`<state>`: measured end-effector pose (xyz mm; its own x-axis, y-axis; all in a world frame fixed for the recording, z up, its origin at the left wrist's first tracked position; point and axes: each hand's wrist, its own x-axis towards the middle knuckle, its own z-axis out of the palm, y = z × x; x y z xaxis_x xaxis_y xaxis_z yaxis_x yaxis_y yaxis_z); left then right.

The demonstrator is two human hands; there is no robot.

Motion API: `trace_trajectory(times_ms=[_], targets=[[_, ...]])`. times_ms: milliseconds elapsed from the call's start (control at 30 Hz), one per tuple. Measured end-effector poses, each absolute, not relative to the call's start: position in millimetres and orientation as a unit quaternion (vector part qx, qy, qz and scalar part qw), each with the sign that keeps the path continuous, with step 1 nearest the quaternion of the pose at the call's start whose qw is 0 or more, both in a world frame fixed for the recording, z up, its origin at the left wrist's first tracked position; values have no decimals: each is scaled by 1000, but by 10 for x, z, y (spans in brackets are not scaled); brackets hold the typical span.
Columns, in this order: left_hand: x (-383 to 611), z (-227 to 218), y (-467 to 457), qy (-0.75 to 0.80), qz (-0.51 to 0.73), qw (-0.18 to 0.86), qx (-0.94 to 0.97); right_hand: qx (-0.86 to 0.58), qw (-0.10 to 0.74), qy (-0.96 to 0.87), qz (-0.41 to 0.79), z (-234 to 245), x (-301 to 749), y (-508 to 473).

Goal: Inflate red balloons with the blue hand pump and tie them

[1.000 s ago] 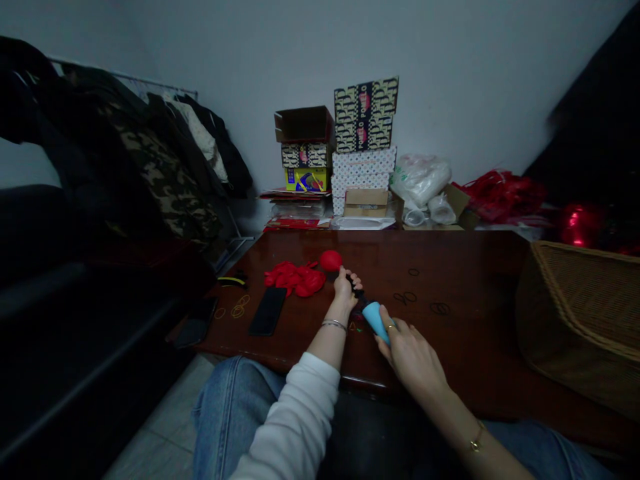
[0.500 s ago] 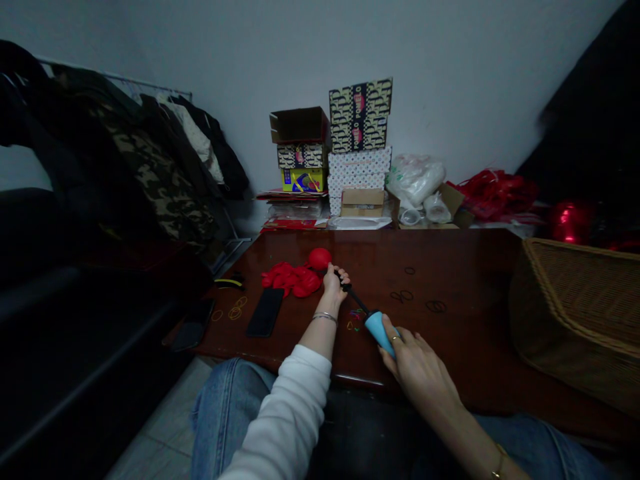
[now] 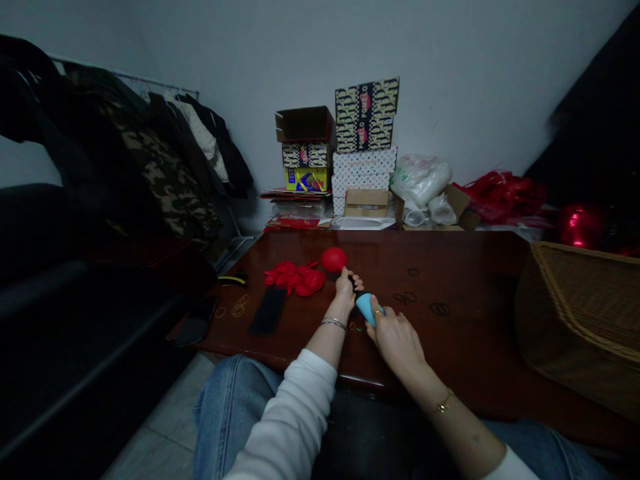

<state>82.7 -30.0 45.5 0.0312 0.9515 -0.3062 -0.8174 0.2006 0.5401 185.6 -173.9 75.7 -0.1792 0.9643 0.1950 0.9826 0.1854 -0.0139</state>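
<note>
My left hand (image 3: 346, 289) is closed round the black front end of a small hand pump, where the neck of a partly inflated red balloon (image 3: 334, 259) meets it. Right behind, my right hand (image 3: 395, 340) grips the pump's light blue handle (image 3: 367, 306), pushed in close to the left hand. Both hands hover just above the dark wooden table (image 3: 465, 313). A pile of flat red balloons (image 3: 295, 278) lies left of the inflated one.
A black phone (image 3: 269, 310) and loose rubber bands (image 3: 239, 308) lie on the table's left part, more bands (image 3: 440, 309) to the right. A wicker basket (image 3: 580, 313) stands at the right. Stacked boxes (image 3: 365, 143) and bags line the wall; coats hang at left.
My right hand has pushed the blue handle forward towards the left hand, after having pulled it back half a second ago. The red balloon looks slightly bigger.
</note>
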Motion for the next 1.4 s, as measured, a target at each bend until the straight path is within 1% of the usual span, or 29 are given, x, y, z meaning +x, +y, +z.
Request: trace_trajectory(times_ms=[300, 567, 800, 1033, 1167, 1400], targets=[[737, 554, -226, 305, 630, 707, 104, -623, 104, -774, -46, 770, 1958, -1937], [531, 580, -116, 305, 648, 692, 90, -600, 128, -786, -81, 537, 2187, -2244], [548, 576, -139, 305, 646, 695, 76, -613, 103, -781, -57, 616, 2168, -2236], [665, 534, -207, 308, 630, 708, 87, -623, 89, -776, -32, 767, 1992, -2006], [783, 500, -260, 311, 611, 721, 102, -636, 84, -766, -41, 823, 1889, -1836], [807, 518, -264, 333, 616, 706, 110, -636, 84, -764, -63, 796, 1841, -1784]])
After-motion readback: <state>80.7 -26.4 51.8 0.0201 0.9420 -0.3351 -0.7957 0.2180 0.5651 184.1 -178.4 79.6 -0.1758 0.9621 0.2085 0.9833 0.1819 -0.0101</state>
